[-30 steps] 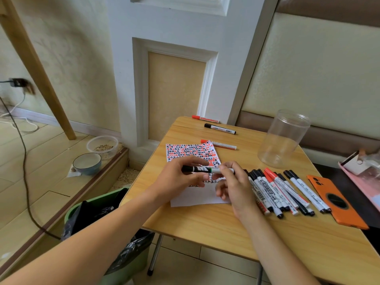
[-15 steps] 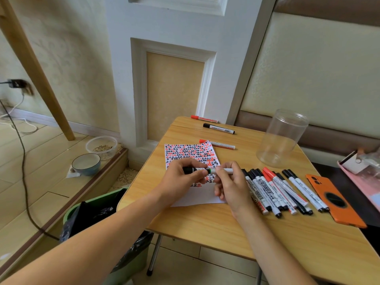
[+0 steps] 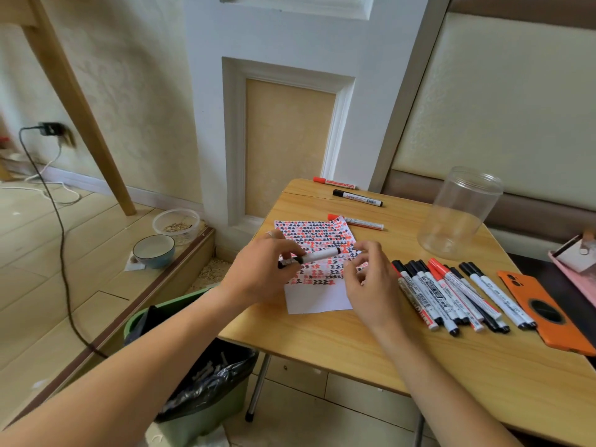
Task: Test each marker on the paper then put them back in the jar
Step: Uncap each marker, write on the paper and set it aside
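My left hand (image 3: 261, 272) pinches a white marker (image 3: 317, 256) with a black cap just above the paper (image 3: 317, 301), a white sheet covered in red and black test marks. Level and pointing right, the marker has its cap end between my fingers. My right hand (image 3: 369, 279) hovers just right of the marker's free end, fingers loosely curled and holding nothing. A row of several red and black capped markers (image 3: 451, 295) lies right of the paper. The clear plastic jar (image 3: 458, 214) stands behind the row with no markers inside.
Three more markers lie at the table's back: red (image 3: 335, 182), black (image 3: 358, 198), red (image 3: 362, 223). An orange phone (image 3: 548, 312) lies at the right edge beside a pink box (image 3: 577, 269). A green bin (image 3: 193, 391) and a bowl (image 3: 154, 251) sit on the floor to the left.
My right hand has let go of the marker and drawn back to the right. The left hand alone now holds it, slightly tilted.
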